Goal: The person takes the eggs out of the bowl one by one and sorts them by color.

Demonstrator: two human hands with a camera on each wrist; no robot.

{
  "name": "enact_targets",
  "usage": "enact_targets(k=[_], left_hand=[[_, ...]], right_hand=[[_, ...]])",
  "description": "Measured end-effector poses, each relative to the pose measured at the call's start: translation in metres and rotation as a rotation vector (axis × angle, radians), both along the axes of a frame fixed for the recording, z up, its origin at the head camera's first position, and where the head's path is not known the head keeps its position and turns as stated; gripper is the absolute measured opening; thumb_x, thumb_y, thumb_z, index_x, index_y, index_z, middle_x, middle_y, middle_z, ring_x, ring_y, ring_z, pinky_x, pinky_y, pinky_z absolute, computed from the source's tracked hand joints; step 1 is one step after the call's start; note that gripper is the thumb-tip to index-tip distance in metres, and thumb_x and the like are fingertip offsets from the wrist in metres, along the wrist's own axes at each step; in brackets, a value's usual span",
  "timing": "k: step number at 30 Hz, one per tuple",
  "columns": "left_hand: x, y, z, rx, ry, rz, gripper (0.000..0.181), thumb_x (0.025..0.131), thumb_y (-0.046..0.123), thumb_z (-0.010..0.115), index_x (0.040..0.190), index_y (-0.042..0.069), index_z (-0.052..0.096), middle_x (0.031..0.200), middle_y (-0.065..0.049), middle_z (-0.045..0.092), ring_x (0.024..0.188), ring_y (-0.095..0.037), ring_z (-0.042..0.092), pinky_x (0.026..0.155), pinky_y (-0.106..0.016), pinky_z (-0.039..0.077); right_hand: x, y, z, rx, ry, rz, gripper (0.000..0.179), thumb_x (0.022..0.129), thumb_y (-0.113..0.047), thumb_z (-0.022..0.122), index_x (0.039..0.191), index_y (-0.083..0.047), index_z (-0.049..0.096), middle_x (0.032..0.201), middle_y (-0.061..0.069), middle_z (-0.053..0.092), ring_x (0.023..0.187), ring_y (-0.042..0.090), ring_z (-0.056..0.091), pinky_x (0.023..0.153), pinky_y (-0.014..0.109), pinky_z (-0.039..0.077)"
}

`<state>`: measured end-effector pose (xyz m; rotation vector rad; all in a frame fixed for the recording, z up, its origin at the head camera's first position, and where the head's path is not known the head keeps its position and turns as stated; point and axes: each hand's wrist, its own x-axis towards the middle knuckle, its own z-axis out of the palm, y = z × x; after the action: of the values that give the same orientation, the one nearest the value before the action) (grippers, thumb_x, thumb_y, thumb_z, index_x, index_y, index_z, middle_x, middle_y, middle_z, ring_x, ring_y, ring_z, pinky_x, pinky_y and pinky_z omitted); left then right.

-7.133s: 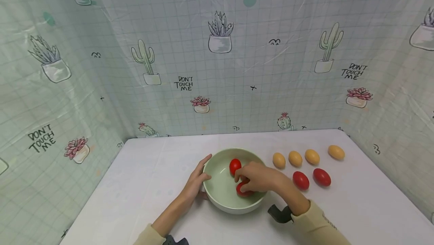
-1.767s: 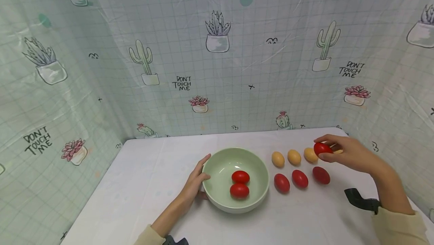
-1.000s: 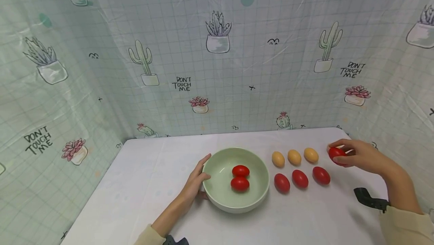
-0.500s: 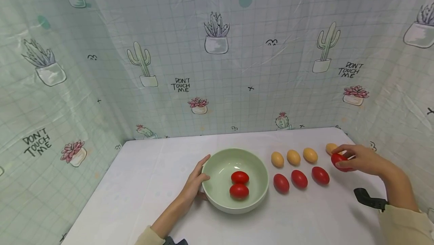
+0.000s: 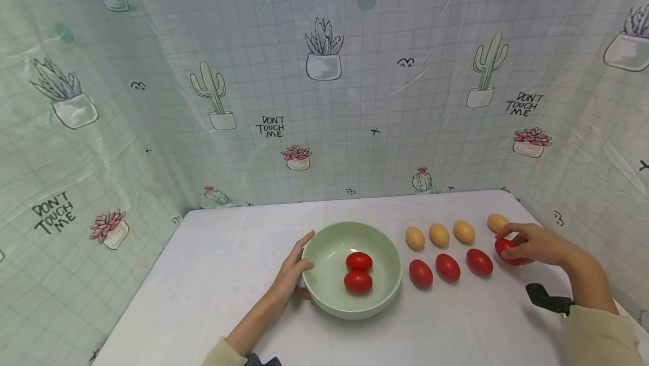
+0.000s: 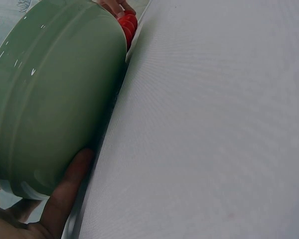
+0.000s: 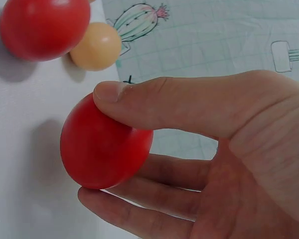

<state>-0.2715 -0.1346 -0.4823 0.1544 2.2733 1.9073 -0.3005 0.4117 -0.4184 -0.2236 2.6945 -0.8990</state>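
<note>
My left hand (image 5: 290, 268) holds the pale green bowl (image 5: 352, 311) by its left side, thumb at the rim and fingers along the outer wall. Two red eggs (image 5: 358, 282) lie inside, one behind the other. At the right, my right hand (image 5: 545, 244) grips another red egg (image 7: 102, 144) between thumb and fingers. In the right wrist view a shadow falls beside this egg on the white table; I cannot tell whether it touches the surface. It is at the right end of a row of red eggs (image 5: 448, 268).
Several yellow eggs (image 5: 439, 235) form a row behind the red ones; the rightmost yellow egg (image 5: 497, 222) sits just behind my right hand. The white table (image 5: 213, 276) meets a patterned cloth backdrop (image 5: 253, 163) at the back and sides.
My right hand has taken red eggs from the bowl to the table. Most recently it moved the held egg rightward, then toward me, in front of the rightmost yellow egg. The left hand stays put.
</note>
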Motion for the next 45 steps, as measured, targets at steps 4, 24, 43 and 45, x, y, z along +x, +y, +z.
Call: enact_targets(k=[4, 24, 43, 45], left_hand=[[0.0008, 0.0, -0.0004, -0.002, -0.005, 0.001, 0.073, 0.092, 0.016, 0.051, 0.159, 0.04, 0.036, 0.173, 0.0, 0.024, 0.161, -0.034, 0.016, 0.122, -0.071, 0.014], [0.0002, -0.0012, 0.0, 0.007, -0.005, -0.002, 0.073, 0.091, 0.015, 0.051, 0.158, 0.041, 0.037, 0.173, -0.001, 0.023, 0.159, -0.033, 0.022, 0.121, -0.068, 0.021], [0.0005, -0.0023, -0.0005, -0.004, 0.002, 0.006, 0.073, 0.091, 0.016, 0.051, 0.158, 0.04, 0.038, 0.172, 0.001, 0.025, 0.159, -0.031, 0.024, 0.122, -0.066, 0.021], [0.0007, -0.0024, -0.0009, 0.0, 0.003, 0.001, 0.073, 0.091, 0.015, 0.051, 0.158, 0.04, 0.038, 0.172, 0.0, 0.025, 0.158, -0.031, 0.025, 0.122, -0.066, 0.021]], right_hand=[[0.0001, 0.0003, -0.0031, -0.014, -0.021, -0.007, 0.044, 0.094, -0.016, 0.07, 0.129, 0.005, 0.055, 0.115, 0.019, 0.064, 0.102, 0.024, 0.06, 0.082, 0.041, 0.062], [-0.0017, -0.001, -0.0063, 0.016, -0.069, -0.033, 0.045, 0.093, -0.018, 0.072, 0.128, 0.005, 0.056, 0.116, 0.023, 0.061, 0.102, 0.025, 0.061, 0.081, 0.044, 0.062], [0.0035, -0.0015, -0.0049, -0.008, -0.13, -0.032, 0.054, 0.095, -0.018, 0.07, 0.136, 0.009, 0.05, 0.119, 0.025, 0.061, 0.105, 0.026, 0.06, 0.084, 0.046, 0.062], [0.0044, -0.0021, -0.0052, -0.007, -0.133, -0.035, 0.056, 0.094, -0.018, 0.071, 0.137, 0.01, 0.049, 0.119, 0.025, 0.061, 0.106, 0.027, 0.06, 0.084, 0.046, 0.062]])
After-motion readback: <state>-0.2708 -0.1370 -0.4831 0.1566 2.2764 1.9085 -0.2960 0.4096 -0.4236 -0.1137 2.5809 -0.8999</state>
